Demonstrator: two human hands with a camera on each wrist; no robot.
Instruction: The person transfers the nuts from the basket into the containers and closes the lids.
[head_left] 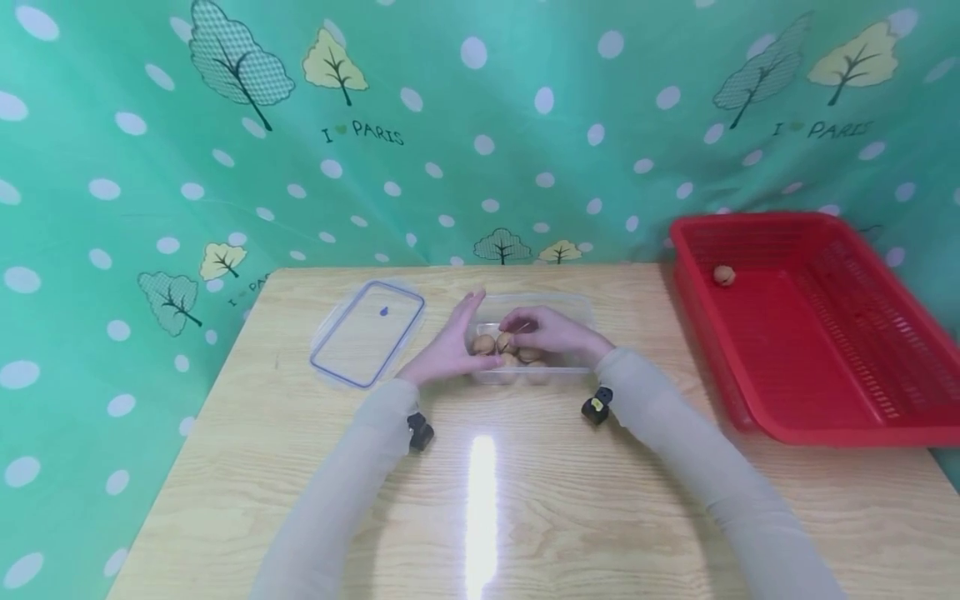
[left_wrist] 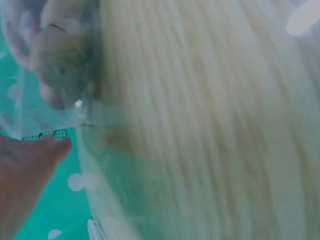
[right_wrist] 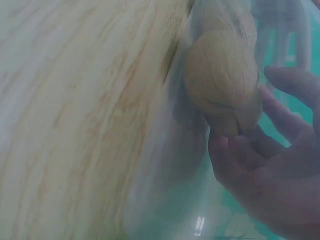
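Observation:
A clear plastic container (head_left: 577,310) stands on the table with several walnuts (head_left: 483,343) gathered toward its left and middle. My left hand (head_left: 448,346) spans the container's left end and holds it, thumb along the front side and fingers toward the back. Reaching in from the right, my right hand (head_left: 553,330) has thumb and fingers at a walnut (head_left: 507,342) and pinches it. Up close in the right wrist view, fingertips meet the lower end of a walnut (right_wrist: 222,75), with another partly behind it. The left wrist view is blurred; walnuts (left_wrist: 62,62) show through the plastic.
To the left lies a clear lid (head_left: 367,333) with a blue seal, flat on the wooden table (head_left: 540,500). A large red basket (head_left: 817,333) stands at the right, a single walnut (head_left: 723,275) near its left wall. Behind hangs a green dotted curtain (head_left: 517,158).

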